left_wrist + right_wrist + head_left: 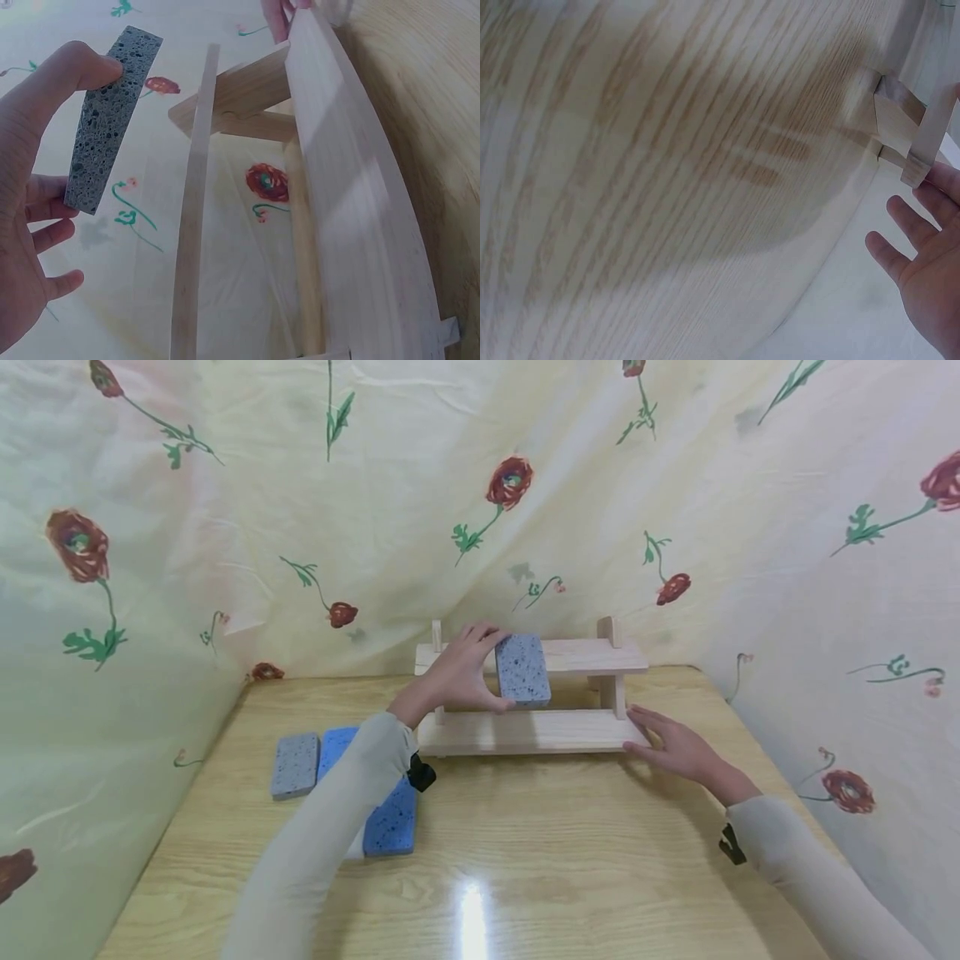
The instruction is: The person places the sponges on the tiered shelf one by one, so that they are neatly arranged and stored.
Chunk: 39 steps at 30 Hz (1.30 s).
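My left hand (467, 670) holds a grey speckled sponge block (522, 670) between thumb and fingers. The block stands upright in front of the upper board of a two-tier wooden rack (525, 732). In the left wrist view, the block (112, 120) shows its narrow side, dotted with dark pores, and it is apart from the rack. My right hand (678, 749) touches the right end of the rack's lower board. Its fingers look fairly straight and spread in the right wrist view, the fingertips (922, 191) at the board's end.
Left on the wooden table (525, 860) lies another grey block (296, 766). Beside it are blue speckled blocks (392, 820) and a white edge, partly hidden by my left sleeve. Flowered cloth (420, 527) hangs behind the rack and along both sides.
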Tool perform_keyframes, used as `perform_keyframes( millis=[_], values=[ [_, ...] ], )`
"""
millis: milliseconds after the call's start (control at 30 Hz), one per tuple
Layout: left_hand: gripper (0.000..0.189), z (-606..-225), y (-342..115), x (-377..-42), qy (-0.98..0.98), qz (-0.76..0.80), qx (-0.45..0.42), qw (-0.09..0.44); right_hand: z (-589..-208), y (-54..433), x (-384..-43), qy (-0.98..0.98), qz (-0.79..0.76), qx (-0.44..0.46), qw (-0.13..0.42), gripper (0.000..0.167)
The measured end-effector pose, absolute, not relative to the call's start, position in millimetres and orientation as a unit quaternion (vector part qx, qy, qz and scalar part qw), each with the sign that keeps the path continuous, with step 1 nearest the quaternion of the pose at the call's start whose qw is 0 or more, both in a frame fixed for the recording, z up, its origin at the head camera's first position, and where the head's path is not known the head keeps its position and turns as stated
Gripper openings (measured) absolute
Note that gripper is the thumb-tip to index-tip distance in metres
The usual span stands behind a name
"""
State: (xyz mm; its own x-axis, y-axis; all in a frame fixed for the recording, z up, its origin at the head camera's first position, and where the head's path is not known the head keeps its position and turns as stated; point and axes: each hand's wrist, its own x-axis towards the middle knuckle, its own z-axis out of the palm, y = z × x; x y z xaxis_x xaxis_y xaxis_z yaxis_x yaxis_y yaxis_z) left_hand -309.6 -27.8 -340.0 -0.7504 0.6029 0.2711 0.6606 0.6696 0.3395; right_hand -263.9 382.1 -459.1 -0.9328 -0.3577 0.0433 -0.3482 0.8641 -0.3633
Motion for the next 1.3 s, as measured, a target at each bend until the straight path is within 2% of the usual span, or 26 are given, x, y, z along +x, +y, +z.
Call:
perform_keyframes(
  millis=[700, 1300],
  values=[
    [0.113, -337, -11, -332, -0.914, -0.234, -0.329, 0.045, -461, 382, -268, 0.966, -0.183, -0.18, 0.01, 0.076],
    [0.112, -339, 2, -348, -0.915, -0.223, -0.331, 0.053, -461, 381, -265, 0.965, -0.192, -0.177, 0.01, 0.076]
  ],
)
